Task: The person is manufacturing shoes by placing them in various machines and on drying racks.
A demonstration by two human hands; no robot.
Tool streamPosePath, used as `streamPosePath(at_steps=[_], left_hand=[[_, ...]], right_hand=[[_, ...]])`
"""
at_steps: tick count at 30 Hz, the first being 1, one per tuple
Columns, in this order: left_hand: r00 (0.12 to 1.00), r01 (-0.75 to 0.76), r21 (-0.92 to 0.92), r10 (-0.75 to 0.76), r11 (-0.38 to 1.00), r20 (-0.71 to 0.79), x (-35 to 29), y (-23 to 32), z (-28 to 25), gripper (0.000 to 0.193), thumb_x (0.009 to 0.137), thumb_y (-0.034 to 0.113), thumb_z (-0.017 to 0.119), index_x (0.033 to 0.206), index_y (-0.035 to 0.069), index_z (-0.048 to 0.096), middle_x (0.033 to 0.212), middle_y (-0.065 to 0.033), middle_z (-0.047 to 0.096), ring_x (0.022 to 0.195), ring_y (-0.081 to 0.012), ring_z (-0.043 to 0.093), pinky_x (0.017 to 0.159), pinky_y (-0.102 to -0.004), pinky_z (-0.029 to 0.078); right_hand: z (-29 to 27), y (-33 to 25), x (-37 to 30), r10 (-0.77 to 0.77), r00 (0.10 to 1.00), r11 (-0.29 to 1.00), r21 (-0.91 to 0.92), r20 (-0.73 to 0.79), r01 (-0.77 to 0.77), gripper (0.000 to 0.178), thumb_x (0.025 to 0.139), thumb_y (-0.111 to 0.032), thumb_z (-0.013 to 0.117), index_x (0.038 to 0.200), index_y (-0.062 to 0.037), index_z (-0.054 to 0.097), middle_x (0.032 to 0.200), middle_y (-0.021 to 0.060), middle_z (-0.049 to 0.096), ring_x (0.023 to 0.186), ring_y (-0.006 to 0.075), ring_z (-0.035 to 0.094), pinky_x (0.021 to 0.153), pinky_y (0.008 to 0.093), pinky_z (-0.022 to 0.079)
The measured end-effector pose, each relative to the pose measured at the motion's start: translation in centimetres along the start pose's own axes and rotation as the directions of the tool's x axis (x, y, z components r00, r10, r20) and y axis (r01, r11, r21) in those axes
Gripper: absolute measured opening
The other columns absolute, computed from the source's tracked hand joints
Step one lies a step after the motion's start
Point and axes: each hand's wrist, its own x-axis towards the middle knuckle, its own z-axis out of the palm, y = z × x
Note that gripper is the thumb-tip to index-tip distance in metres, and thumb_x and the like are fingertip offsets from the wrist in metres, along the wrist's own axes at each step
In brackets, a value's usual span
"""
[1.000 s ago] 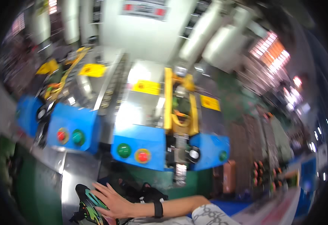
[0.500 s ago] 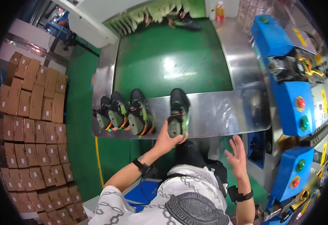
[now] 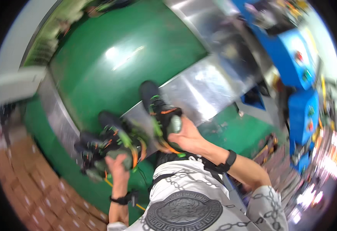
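Note:
A black shoe with green and orange trim (image 3: 155,109) lies at the front metal ledge, its toe pointing toward the green belt. My right hand (image 3: 187,136) is closed round its heel, thumb on the grey-green heel part. To its left, another black shoe of the same kind (image 3: 116,133) is gripped at the heel by my left hand (image 3: 118,165), whose fingers are partly hidden. Beside that one, at the ledge's left end, more such shoes (image 3: 89,148) stand close together, blurred by motion.
The green conveyor belt (image 3: 110,84) lies beyond the metal ledge (image 3: 199,88), with a dark shoe (image 3: 103,7) near its far opening. Blue machine housings with buttons (image 3: 291,57) stand at the right. Stacked cardboard boxes (image 3: 37,184) fill the lower left.
The view has swung round. My left hand has left the single shoe for one in the left group. My right hand, open and empty before, now grips the single shoe's heel.

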Motion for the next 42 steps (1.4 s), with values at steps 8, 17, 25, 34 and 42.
streamPosePath(at_steps=[8,17,25,34,42], left_hand=[[0.654,-0.196,0.15,0.016,0.969,0.756,-1.4,12.7,5.4,0.067,0.067,0.007,0.059,0.13,-0.003,0.041,0.112,-0.0137,0.057,0.097,-0.0261,0.061,0.085,-0.0357,0.052],[-0.436,-0.533,0.001,-0.276,0.846,0.857,-21.4,17.7,11.1,0.046,0.077,0.004,0.056,0.123,-0.001,0.053,0.11,-0.0173,0.059,0.092,-0.0296,0.058,0.082,-0.041,0.051],[-0.478,-0.617,0.621,-0.857,0.484,0.193,-40.7,5.9,5.2,0.096,0.05,0.01,0.06,0.142,-0.001,0.034,0.135,-0.0173,0.049,0.12,-0.0346,0.052,0.105,-0.041,0.041],[-0.694,-0.571,-0.482,-0.704,0.665,-0.149,-55.6,-10.5,0.0,0.071,0.069,0.013,0.066,0.131,-0.006,0.038,0.118,-0.0216,0.055,0.113,-0.0307,0.053,0.1,-0.0355,0.041],[-0.818,-0.458,-0.224,-0.507,0.86,-0.273,-48.7,-5.3,1.7,0.055,0.081,0.003,0.058,0.135,0.001,0.046,0.124,-0.0179,0.059,0.114,-0.0274,0.059,0.1,-0.0362,0.045]], right_hand=[[0.8,-9.5,-14.6,-0.182,0.905,0.746,0.546,-0.384,0.382,0.072,0.068,0.01,0.054,0.136,-0.0009,0.034,0.109,0.014,0.054,0.082,0.0185,0.062,0.061,0.031,0.053],[17.3,-5.5,-46.0,-0.063,0.137,0.87,0.013,-0.989,0.494,0.073,0.074,-0.008,0.066,0.139,0.0024,0.035,0.129,0.0137,0.05,0.119,0.0188,0.046,0.104,0.0326,0.036],[42.8,-3.8,-52.7,0.597,-0.675,0.776,0.096,-0.435,0.624,0.062,0.064,0.001,0.064,0.124,0.0059,0.048,0.114,0.0084,0.06,0.104,0.0171,0.058,0.096,0.0313,0.044],[42.1,3.8,-58.1,0.534,-0.841,0.829,0.25,-0.084,0.501,0.042,0.072,0.001,0.055,0.113,0.0009,0.049,0.097,0.0059,0.055,0.087,0.0158,0.051,0.082,0.0282,0.044],[33.7,-2.4,-54.6,-0.326,-0.921,0.945,0.107,0.213,-0.31,0.022,0.088,-0.001,0.057,0.109,0.005,0.061,0.106,0.0139,0.067,0.093,0.0237,0.064,0.084,0.0318,0.049]])
